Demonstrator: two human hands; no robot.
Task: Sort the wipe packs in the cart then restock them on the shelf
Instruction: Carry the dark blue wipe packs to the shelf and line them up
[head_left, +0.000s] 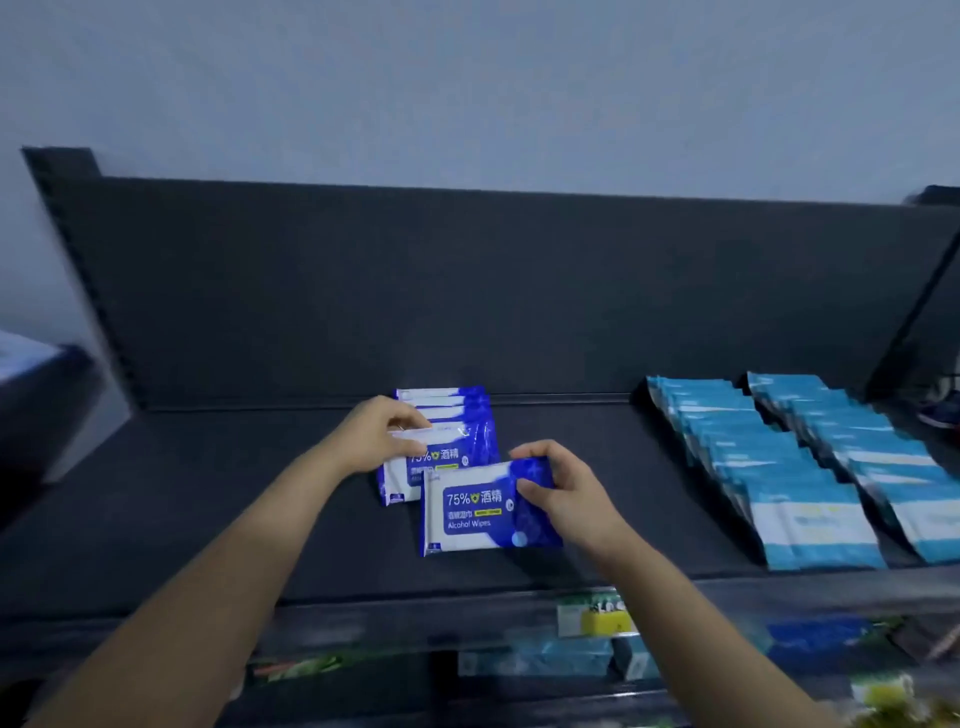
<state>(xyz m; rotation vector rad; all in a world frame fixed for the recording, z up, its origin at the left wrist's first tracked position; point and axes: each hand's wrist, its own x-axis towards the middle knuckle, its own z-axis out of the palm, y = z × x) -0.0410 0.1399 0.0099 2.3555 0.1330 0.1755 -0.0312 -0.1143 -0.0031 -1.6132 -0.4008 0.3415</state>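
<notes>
As right hand (563, 499) grips it, wipe pack (478, 512) lengthwise left-right, seemingly flat.

left hand (375, 435): forearm reaching toward 1 o'clock, fingers pinching rear pack (444, 456) | right hand (569, 493): forearm toward 11 o'clock, fingers curled, gripping front pack (470, 512)

Blue wipe packs (467, 514), apparently on shelf (260, 499)

front wipe pack (478, 512) reads "75% 酒精", "alcohol wipes".
</notes>
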